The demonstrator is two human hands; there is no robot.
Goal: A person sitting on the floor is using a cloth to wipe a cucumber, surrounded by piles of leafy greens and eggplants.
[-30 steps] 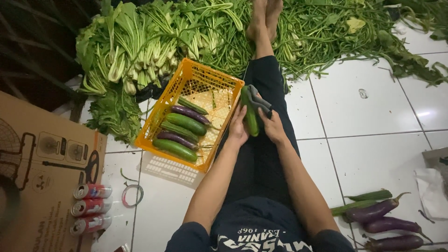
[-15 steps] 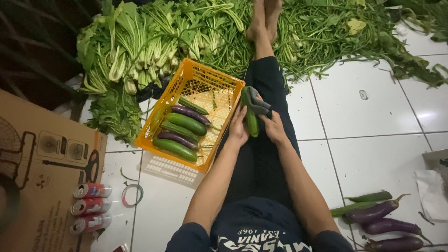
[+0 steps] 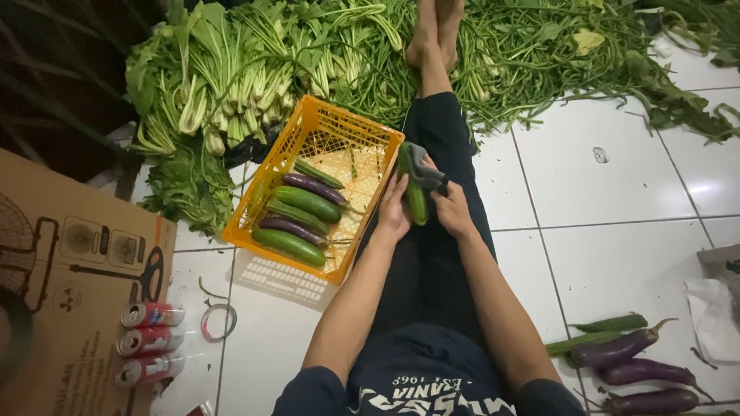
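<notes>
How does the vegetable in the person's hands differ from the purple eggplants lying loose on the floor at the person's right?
The cucumber is green; the loose eggplants are purple. It is held over the lap by the left hand and right hand, with a grey cloth on it; the eggplants lie untouched on the tiled floor. Both are long and slender.

Grey soft cloth [image 3: 422, 164], matt, against smooth glossy green cucumber [image 3: 416, 202]. Orange perforated plastic crate [image 3: 330, 135], slight sheen. White glazed floor tiles [image 3: 617, 254], reflective. Brown cardboard box [image 3: 69, 262], matt.
</notes>
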